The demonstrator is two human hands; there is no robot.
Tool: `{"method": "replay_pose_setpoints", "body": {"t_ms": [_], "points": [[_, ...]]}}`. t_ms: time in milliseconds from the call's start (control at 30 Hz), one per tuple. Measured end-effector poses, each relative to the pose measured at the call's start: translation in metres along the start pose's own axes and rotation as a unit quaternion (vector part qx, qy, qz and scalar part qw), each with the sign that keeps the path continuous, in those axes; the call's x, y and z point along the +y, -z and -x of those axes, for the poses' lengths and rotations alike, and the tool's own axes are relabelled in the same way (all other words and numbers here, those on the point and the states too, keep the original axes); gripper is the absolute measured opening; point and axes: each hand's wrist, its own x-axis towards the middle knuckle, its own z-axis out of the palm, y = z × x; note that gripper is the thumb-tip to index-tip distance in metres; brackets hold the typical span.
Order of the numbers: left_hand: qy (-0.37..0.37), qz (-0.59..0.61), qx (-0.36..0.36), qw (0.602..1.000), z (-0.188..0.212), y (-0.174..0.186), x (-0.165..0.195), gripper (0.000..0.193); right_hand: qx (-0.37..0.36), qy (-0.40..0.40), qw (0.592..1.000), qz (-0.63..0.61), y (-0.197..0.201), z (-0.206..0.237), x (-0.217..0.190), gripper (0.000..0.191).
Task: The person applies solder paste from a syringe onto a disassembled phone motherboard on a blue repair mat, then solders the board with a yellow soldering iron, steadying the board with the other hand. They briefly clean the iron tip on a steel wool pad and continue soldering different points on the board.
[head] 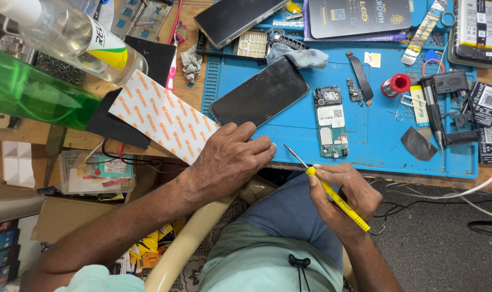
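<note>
Right hand point(347, 196) closed around yellow screwdriver point(332, 193)

The scene is viewed from a single head-worn camera — aimed steeply down, close above the blue work mat point(365, 146), whose near edge is met by the lap.

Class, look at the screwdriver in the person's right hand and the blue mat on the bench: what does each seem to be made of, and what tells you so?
Screwdriver: the thin grey shaft glints, so probably steel; the yellow handle looks like matt plastic with a finely textured grip. Blue mat: an even, dull blue surface with moulded ridges and small compartments, which suggests soft silicone or rubber, though it could be another plastic.
</note>
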Motion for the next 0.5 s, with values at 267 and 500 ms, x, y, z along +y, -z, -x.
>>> {"method": "replay_pose_setpoints", "body": {"t_ms": [267, 500], "points": [[-0.023, -0.009, -0.007, 1.0, -0.001, 0.002, -0.0007, 0.021, 0.005, -0.009, 0.999, -0.041, -0.0007, 0.0049, 0.0054, 0.019], [-0.024, -0.007, -0.008, 1.0, -0.0014, 0.0027, -0.0012, 0.02, -0.003, -0.009, 0.999, -0.034, -0.0015, 0.0047, 0.003, 0.019]]}}
